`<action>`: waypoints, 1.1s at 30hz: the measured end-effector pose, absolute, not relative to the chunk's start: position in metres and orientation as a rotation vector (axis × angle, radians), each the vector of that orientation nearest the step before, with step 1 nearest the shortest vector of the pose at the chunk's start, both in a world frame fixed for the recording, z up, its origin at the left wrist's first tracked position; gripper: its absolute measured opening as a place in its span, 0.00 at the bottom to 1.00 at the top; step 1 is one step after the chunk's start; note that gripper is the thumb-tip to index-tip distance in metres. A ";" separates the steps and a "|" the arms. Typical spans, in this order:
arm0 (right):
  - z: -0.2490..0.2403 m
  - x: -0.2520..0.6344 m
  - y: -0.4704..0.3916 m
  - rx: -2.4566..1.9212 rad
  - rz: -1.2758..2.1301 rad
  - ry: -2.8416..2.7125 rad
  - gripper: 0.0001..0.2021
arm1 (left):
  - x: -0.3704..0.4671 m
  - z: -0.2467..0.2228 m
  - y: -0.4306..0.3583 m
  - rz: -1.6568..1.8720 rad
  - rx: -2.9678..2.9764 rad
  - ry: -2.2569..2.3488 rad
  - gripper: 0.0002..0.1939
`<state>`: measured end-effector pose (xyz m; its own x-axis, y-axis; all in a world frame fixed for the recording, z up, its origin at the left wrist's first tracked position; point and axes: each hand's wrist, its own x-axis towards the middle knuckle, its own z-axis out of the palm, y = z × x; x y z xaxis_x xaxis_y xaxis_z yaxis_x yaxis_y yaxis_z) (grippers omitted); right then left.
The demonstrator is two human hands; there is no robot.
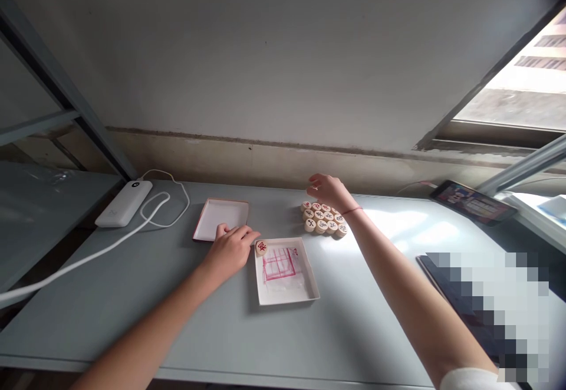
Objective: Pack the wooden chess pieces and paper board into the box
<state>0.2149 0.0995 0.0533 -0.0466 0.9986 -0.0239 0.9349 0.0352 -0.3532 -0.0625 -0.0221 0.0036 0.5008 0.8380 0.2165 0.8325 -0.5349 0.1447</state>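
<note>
A shallow white box has red lines drawn on its inside bottom. One round wooden Chinese chess piece with a red character lies in its upper left corner. My left hand is between this box and a red-edged white box lid, palm down, loosely bent fingers apart, fingertips close to the box's left corner. Several more wooden chess pieces stand packed together in rows behind the box, partly stacked. Over their back right side is my right hand, its fingers curved and apart, with nothing visible in them.
A white power bank with a white cable lies on the left of the grey table. At the right, a phone leans near a metal frame bar. A dark flat object, partly blurred out, lies nearer. The wall borders the table's back.
</note>
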 end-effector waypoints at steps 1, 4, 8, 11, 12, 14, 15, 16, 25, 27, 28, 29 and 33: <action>0.056 0.212 0.089 -1.899 0.458 -2.045 0.19 | -0.064 0.004 -0.022 0.411 2.710 1.499 0.22; 0.060 0.201 0.047 -1.570 0.756 -1.966 0.16 | -0.063 0.007 -0.023 0.518 2.742 1.540 0.17; 0.056 0.179 -0.006 -1.273 1.082 -1.836 0.16 | -0.047 0.017 -0.028 0.821 2.730 1.539 0.16; 0.051 0.166 -0.027 -1.187 1.193 -1.739 0.17 | -0.031 0.024 -0.030 0.895 2.665 1.360 0.19; 0.049 0.164 -0.030 -1.176 1.202 -1.707 0.16 | -0.027 0.026 -0.030 0.903 2.642 1.303 0.17; 0.045 0.161 -0.031 -1.163 1.213 -1.651 0.17 | -0.021 0.027 -0.031 0.927 2.580 1.242 0.12; 0.043 0.162 -0.031 -1.160 1.234 -1.634 0.17 | -0.020 0.026 -0.032 0.937 2.541 1.240 0.11; 0.042 0.162 -0.030 -1.157 1.261 -1.623 0.17 | -0.019 0.025 -0.033 0.942 2.497 1.259 0.09; 0.035 0.179 -0.030 -1.259 1.260 -1.562 0.15 | -0.019 0.013 -0.042 0.719 2.527 1.540 0.09; 0.032 0.178 -0.031 -1.267 1.181 -1.666 0.12 | -0.018 0.010 -0.041 0.662 2.537 1.572 0.08; 0.030 0.177 -0.032 -1.265 1.132 -1.721 0.10 | -0.018 0.009 -0.040 0.635 2.540 1.584 0.09; 0.028 0.176 -0.033 -1.260 1.084 -1.769 0.09 | -0.018 0.008 -0.039 0.610 2.543 1.590 0.10; 0.022 0.172 -0.036 -1.227 0.950 -1.871 0.06 | -0.019 0.004 -0.038 0.570 2.556 1.584 0.12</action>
